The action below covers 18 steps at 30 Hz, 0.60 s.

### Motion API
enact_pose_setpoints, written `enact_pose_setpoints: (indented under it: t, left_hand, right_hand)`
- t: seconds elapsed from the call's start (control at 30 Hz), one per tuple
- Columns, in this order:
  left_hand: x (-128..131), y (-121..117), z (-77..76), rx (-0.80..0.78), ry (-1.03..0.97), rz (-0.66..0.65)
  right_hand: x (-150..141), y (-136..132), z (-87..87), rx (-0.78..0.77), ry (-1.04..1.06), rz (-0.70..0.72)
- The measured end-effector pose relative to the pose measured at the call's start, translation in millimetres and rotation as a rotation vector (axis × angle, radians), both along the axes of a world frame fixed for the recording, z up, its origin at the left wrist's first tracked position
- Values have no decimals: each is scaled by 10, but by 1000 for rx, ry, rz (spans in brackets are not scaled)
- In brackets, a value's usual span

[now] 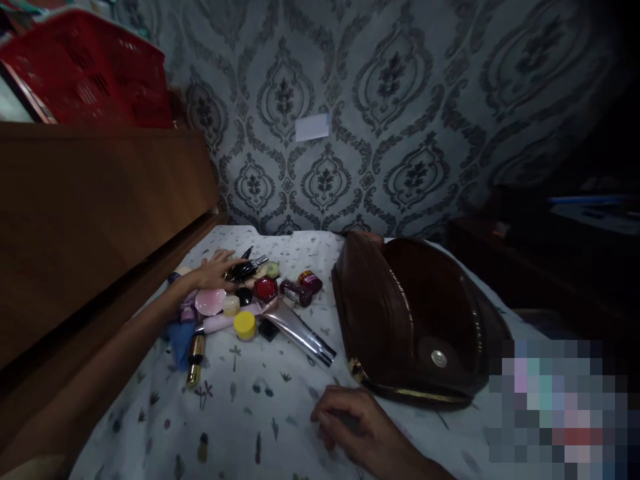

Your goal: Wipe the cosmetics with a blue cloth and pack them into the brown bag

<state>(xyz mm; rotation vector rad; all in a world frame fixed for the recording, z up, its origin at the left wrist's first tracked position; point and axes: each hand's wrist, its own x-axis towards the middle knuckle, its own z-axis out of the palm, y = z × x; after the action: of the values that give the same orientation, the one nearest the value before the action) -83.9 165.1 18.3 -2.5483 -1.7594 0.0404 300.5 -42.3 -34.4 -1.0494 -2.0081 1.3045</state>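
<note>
My left hand (215, 272) reaches into a cluster of cosmetics, its thumb and fingers around a black container with a silver end (245, 269). Close by lie a pink round container (210, 302), a red faceted jar (265, 289) and a yellow-lidded jar (245, 325). A silvery-pink squeeze tube (300, 332) points toward the bag, and a black-and-gold tube (196, 360) lies at the near left. My right hand (357, 423) rests on the sheet, fingers loosely curled, with nothing visible in them. Beyond it stands a brown zippered bag (370, 313), unzipped, its inside dark.
A printed white sheet (240, 413) covers the surface. On the left is a wooden cabinet (100, 180) with a red plastic basket (115, 73) on top. Patterned wallpaper (325, 180) rises behind. A pixelated patch hides the lower right corner.
</note>
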Motion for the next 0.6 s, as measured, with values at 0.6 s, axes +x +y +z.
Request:
enact_pose_setpoints:
  t: [0.6]
  left_hand:
    - [165, 832, 55, 59, 94, 386]
  right_hand:
    - [31, 39, -58, -27, 50, 4]
